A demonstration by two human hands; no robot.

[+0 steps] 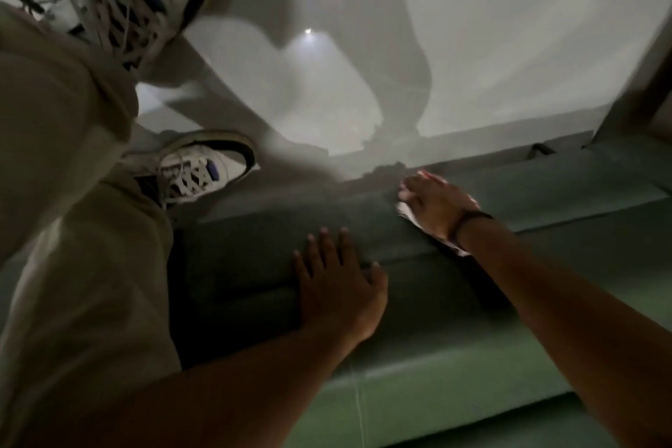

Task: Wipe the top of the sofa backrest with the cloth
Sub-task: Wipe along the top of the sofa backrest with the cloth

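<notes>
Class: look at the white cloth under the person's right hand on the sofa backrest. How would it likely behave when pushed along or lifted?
The cloth looks thin and flattened under the right hand, so probably floppy and light. Its edges peek out unevenly, so it may bunch when pushed. On the backrest, seemingly fabric, it likely drags rather than slides.

My left hand (338, 287) lies flat, fingers spread, palm down. My right hand (434, 205) reaches further out, arm straight, palm pressed down, a dark band on its wrist.
</notes>
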